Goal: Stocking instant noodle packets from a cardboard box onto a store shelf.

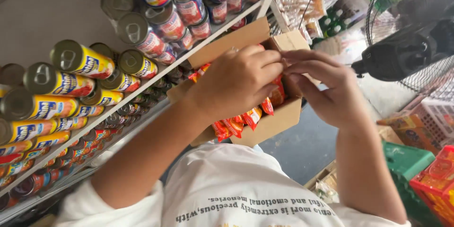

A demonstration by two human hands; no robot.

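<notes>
Sachets (246, 118): orange-red, light, soft, crinkly; best pinched at an edge.
Box (276, 123): open cardboard.
Left hand (236, 82): fingertips closed on a sachet.
Right hand (326, 90): likewise.

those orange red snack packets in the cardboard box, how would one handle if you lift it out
The orange-red packets look like thin foil, so probably light, floppy and crinkly. Glossy film may be slippery. They stand loosely packed in the cardboard box, so neighbours might shift.

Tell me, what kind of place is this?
Probably a small grocery shop: shelves full of cans, hanging snack bags, and an open cardboard box of packets.
</notes>
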